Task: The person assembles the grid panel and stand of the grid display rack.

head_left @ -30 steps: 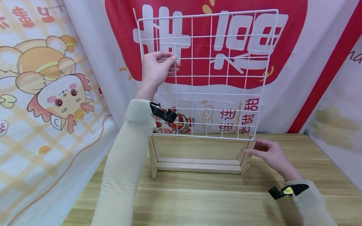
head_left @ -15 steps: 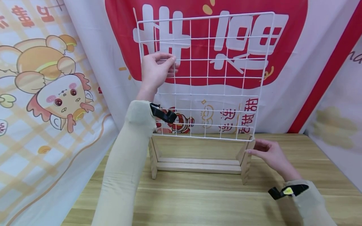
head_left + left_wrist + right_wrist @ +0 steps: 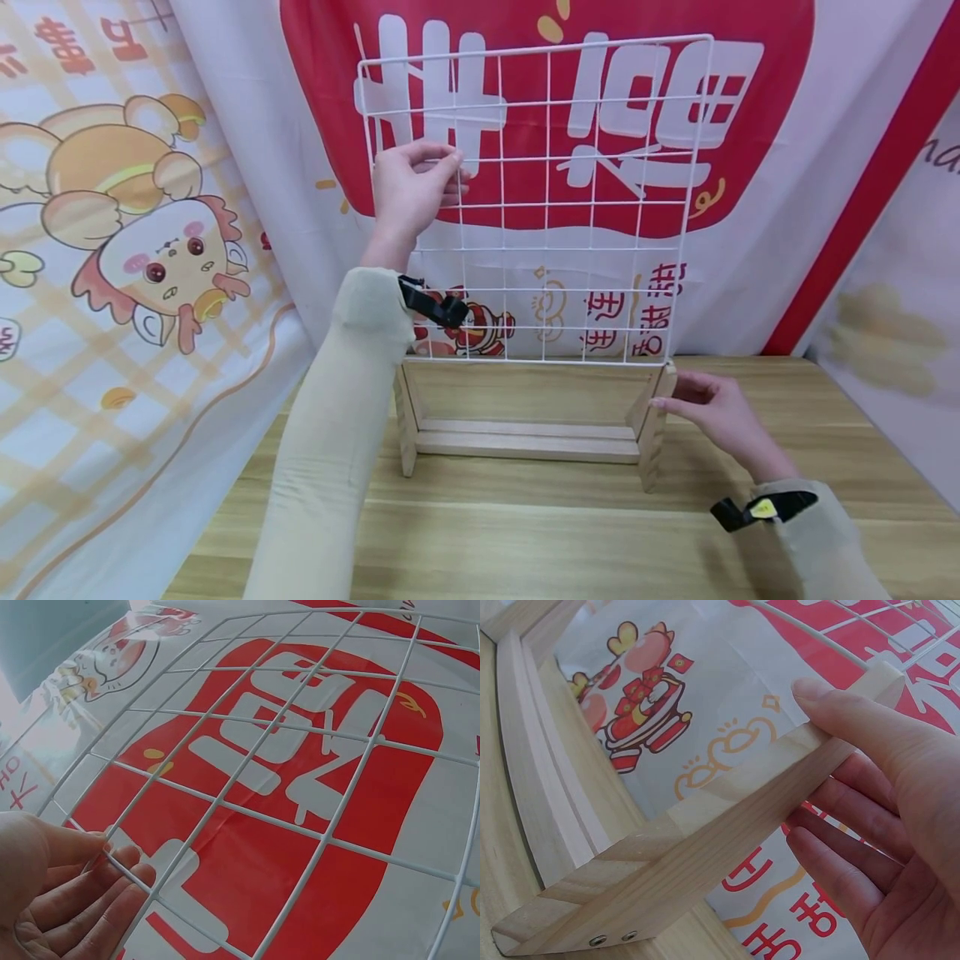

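A white wire grid (image 3: 547, 203) stands upright over a low wooden stand (image 3: 528, 447), its bottom edge at the tops of the stand's side posts. The left hand (image 3: 412, 187) pinches a wire near the grid's left side; in the left wrist view, thumb and fingers of this hand (image 3: 71, 889) meet at that wire (image 3: 127, 874). At the right, the right hand (image 3: 723, 417) grips the upper part of the right post (image 3: 654, 437). The right wrist view shows the thumb of that hand (image 3: 885, 787) on one edge of the post (image 3: 705, 847), with the fingers behind it.
The stand rests on a wood-grain table (image 3: 555, 546). Behind it hangs a white cloth with a large red printed patch (image 3: 517, 187). A cloth with cartoon prints (image 3: 82, 400) runs along the left, and a pale cloth (image 3: 892, 333) lies at the right.
The grid's top right corner has moved left and slightly down, and its lower right corner has come left and up a little at the right post. Both hands have stayed nearly where they were.
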Demonstrator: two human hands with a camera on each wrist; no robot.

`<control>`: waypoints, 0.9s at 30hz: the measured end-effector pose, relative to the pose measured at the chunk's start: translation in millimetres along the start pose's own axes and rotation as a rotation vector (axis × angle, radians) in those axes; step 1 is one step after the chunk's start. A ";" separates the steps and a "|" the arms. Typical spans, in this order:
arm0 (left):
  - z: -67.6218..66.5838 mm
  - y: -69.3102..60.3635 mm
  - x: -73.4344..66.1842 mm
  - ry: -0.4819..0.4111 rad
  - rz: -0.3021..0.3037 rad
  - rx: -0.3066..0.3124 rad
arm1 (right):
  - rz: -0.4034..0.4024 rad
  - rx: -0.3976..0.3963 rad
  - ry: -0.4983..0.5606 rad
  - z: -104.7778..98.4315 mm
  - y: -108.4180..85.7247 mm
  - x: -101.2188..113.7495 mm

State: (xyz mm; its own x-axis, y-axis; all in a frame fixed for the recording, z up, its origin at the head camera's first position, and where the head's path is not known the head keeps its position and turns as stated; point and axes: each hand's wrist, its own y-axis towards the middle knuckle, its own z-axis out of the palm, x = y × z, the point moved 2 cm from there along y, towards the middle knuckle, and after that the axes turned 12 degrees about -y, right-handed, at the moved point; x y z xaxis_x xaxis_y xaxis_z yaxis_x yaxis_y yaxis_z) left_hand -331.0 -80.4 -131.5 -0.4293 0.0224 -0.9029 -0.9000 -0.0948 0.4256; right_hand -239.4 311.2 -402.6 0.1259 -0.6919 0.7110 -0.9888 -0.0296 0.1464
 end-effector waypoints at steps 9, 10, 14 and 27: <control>2.7 -4.4 1.0 0.009 0.013 0.011 | 0.015 0.013 0.013 0.6 -1.0 0.1; 2.7 -4.9 0.9 0.008 0.014 0.010 | 0.016 0.015 0.013 0.6 -1.0 0.2; 1.9 -6.8 0.1 0.007 0.022 0.013 | 0.017 0.018 0.014 0.7 -1.1 0.6; -3.3 -16.5 -2.4 0.004 0.053 0.043 | 0.015 0.011 0.008 0.5 -1.6 1.3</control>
State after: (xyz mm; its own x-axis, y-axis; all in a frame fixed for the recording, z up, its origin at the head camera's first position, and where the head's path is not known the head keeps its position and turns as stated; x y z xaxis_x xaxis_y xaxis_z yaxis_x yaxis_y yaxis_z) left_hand -314.8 -82.2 -136.6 -0.4758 0.0146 -0.8794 -0.8786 -0.0534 0.4745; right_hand -237.8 310.0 -402.3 0.1119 -0.6863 0.7187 -0.9913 -0.0271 0.1284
